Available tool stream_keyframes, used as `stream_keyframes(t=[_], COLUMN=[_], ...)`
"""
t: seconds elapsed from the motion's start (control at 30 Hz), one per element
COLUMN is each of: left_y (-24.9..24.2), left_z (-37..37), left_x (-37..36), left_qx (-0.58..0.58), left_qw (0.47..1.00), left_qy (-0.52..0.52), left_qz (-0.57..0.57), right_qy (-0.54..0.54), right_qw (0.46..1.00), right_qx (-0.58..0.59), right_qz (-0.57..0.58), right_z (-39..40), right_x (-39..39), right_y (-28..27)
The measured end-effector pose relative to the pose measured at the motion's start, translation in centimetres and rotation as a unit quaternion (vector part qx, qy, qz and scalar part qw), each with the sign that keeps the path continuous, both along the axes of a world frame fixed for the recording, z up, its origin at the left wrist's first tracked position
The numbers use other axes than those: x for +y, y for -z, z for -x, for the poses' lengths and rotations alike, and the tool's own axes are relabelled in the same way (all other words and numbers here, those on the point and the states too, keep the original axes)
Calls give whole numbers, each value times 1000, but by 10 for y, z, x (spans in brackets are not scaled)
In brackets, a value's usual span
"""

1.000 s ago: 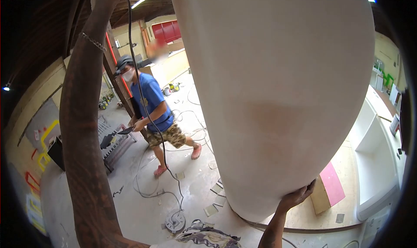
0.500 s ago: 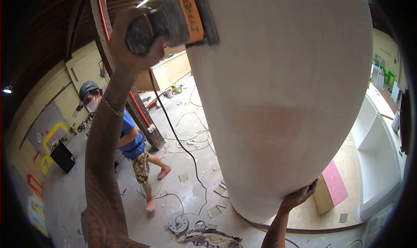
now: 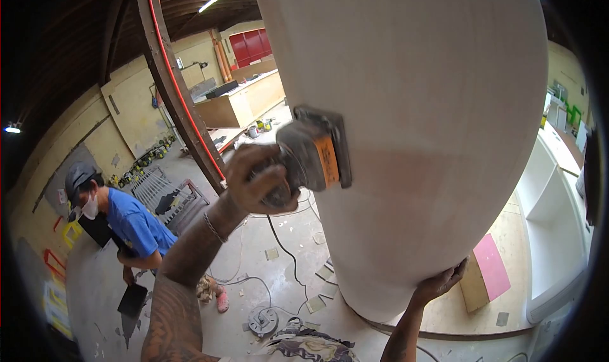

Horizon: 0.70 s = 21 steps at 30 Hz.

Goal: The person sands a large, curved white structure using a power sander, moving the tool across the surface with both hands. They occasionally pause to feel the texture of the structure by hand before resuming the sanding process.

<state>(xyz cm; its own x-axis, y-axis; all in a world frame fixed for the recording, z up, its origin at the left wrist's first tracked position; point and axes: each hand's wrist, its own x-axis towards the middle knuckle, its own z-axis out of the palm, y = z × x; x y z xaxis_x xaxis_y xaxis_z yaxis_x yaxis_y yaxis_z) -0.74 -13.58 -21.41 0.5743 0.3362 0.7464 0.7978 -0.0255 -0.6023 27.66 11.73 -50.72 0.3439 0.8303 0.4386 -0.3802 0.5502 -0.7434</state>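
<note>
A tall, pale rounded column (image 3: 431, 108) fills the middle of the view, with a faint brownish patch halfway down. My left hand (image 3: 261, 179) is wrapped round the body of a black and orange electric sander (image 3: 317, 151). The sander's flat pad lies against the column's left side. Low on the right side of the column, my right hand (image 3: 442, 282) rests with its palm against the surface and its fingers stretched out. A dark power cord (image 3: 285, 251) hangs below the sander toward the floor.
A co-worker in a blue shirt (image 3: 136, 219) bends at the left, holding a dark flat panel (image 3: 132, 300). A cable reel (image 3: 262, 322) and several small sanding sheets (image 3: 315, 303) lie on the floor. White shelving (image 3: 552, 229) and a pink-topped block (image 3: 491, 267) stand right.
My left hand has brought the sander down along the column's left side. The co-worker has shifted left and bent over. My right hand stays in place.
</note>
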Motion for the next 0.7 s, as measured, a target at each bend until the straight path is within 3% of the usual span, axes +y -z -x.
stream_keyframes(t=[0.13, 0.23, 0.6, 0.7], left_y=[37, 27, -155, -198], left_z=[-6, -7, 17, 14], left_x=[7, 10, 9, 5], left_qx=[-23, -27, -2, 31], left_qw=[999, 999, 996, 994], left_qy=[30, 26, 34, -21], left_qz=[-21, -30, -79, -103], right_qy=[2, 12, 25, 15], right_qw=[1000, 1000, 999, 999], right_qx=[-7, -14, -42, -31], right_qz=[2, 13, -15, -28], right_z=[1, 1, 0, 0], right_x=[0, 2, 4, 3], right_y=[-1, -3, 4, 1])
